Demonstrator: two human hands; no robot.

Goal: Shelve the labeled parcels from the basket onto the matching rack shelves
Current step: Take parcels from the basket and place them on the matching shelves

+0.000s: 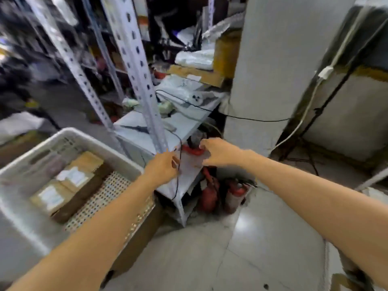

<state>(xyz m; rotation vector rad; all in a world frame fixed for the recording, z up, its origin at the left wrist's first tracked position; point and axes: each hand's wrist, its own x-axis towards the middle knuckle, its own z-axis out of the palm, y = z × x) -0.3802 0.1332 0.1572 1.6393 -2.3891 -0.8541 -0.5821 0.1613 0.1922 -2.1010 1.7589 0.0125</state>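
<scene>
Holding grey parcel (190,164), left hand (162,168), right hand (220,153), lengthwise pointing away

Left hand (162,168) and right hand (220,153) grip grey parcel (190,164).

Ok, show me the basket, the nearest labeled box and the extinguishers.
basket (117,157): head view, on its far rim.
nearest labeled box (50,196): head view, on its white label.
extinguishers (207,196): head view, on the left one's red body.

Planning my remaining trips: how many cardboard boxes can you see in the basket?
3, in a row in the basket: nearest box, labeled; middle box, labeled; farthest box, no label showing. More may hide underneath.
</scene>
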